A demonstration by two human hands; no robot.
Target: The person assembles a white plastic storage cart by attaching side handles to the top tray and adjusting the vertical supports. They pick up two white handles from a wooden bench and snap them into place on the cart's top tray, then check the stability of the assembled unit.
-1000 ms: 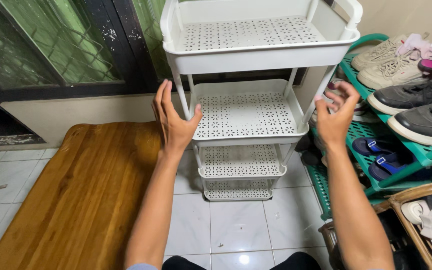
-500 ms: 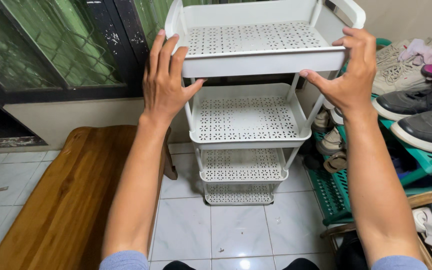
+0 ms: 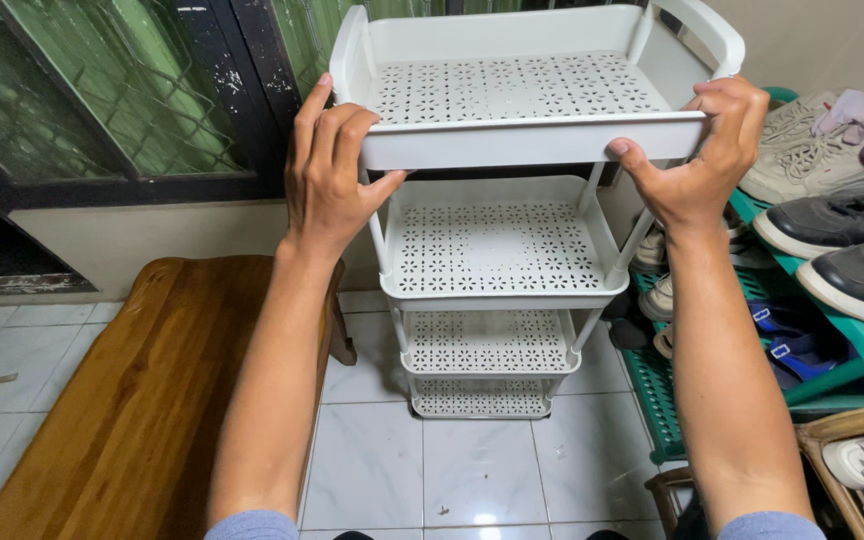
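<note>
Two hands on top tray [image 3: 522,110] of white four-tier rack [image 3: 497,265]: left hand [image 3: 330,175] clamped on front-left corner, right hand [image 3: 704,160] clamped on front-right rim. Grip done; rack standing on tile floor [image 3: 422,470] between wooden bench [image 3: 142,400] and green shoe rack [image 3: 832,340], lift or shift not yet evident

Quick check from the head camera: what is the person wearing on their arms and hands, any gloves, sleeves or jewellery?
Both hands are bare: no gloves, rings or watch show on the left hand or the right hand. The forearms are uncovered too. Only light blue-grey fabric sleeves show at the bottom edge of the picture, one on each arm.
</note>
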